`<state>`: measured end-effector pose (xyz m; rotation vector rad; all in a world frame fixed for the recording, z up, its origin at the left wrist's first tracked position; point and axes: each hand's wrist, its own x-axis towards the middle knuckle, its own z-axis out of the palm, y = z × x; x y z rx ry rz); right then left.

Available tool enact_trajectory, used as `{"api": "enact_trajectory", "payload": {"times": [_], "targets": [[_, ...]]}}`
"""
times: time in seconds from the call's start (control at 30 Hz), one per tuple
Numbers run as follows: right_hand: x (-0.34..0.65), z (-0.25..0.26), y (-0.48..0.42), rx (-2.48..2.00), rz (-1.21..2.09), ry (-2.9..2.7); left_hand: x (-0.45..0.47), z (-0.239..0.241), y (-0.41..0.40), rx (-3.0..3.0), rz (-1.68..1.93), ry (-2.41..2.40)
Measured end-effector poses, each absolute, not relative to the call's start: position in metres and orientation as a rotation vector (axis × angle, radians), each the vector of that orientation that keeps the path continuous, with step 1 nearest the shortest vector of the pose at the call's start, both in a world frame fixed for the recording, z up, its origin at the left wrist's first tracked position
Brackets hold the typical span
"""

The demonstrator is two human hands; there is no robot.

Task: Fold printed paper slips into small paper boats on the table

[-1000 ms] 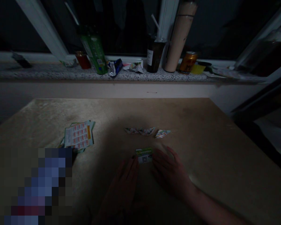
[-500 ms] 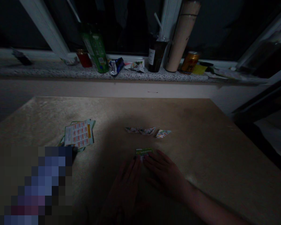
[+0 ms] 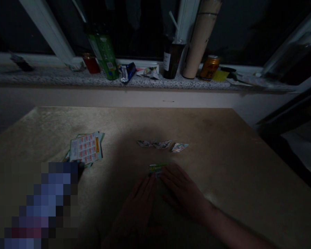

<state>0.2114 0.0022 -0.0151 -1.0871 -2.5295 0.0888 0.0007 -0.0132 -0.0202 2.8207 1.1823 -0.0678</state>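
Two bare hands work in dim light over a table: the left hand and the right hand lie flat, fingers stretched out and gripping nothing, tips at the near part of a small green-and-white paper. The paper lies around the middle of the table, well apart from its far edge. Even pressure, one hand steadying while the other smooths, would likely keep it from skewing. Toward the table's left edge sits a stack of printed papers; beyond the hands, three folded papers line up along the far edge's direction. Past that edge, a windowsill carries a red jar, a green bottle, a dark cup holding a straw, a tall flask and an orange can; any other contents cannot be made out.
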Motion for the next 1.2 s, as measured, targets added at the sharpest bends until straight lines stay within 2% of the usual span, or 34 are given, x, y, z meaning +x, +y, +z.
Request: {"api": "enact_trajectory", "payload": {"times": [0.37, 0.6, 0.8, 1.2], "targets": [[0.208, -0.02, 0.0, -1.167, -0.173, -2.366, 0.001, -0.028, -0.018, 2.882, 0.066, 1.231], [0.21, -0.021, 0.002, -1.155, -0.055, -2.349, 0.001, -0.017, -0.008, 2.865, 0.228, 1.211], [0.212, -0.019, 0.004, -1.118, 0.019, -2.329, 0.005, -0.006, 0.012, 2.758, 0.412, 1.455], [0.214, -0.018, 0.006, -1.129, 0.062, -2.332, 0.003, -0.009, 0.022, 2.641, 0.393, 1.45]]}}
